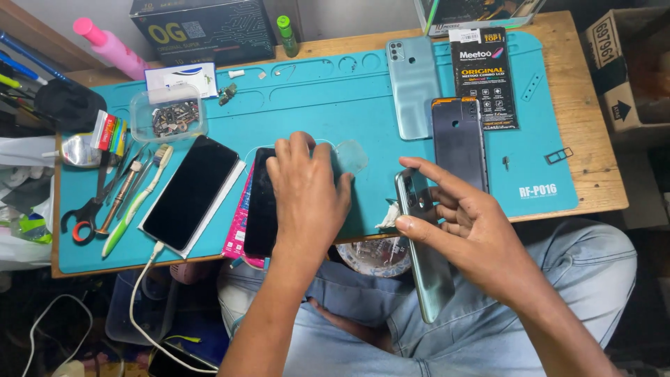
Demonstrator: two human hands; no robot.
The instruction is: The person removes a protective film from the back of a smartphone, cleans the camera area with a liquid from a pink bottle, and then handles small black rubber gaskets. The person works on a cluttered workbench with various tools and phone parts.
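Left hand [307,183] is spread flat, palm down, on a dark phone screen [262,202] lying on the teal mat [335,105] near the front edge of the surface, so it's pressing, not gripping. Right hand [466,230] pinches a silvery-green phone back cover [424,258] by its camera end, thumb and fingers on the long edges, out past the surface over the lap. The cover looks thin, light, a bit bendy and slick, so the edges seem the safest grip. Its long axis runs away from the body, camera end toward the mat. The screen's glass looks fragile; its long axis also runs front to back.
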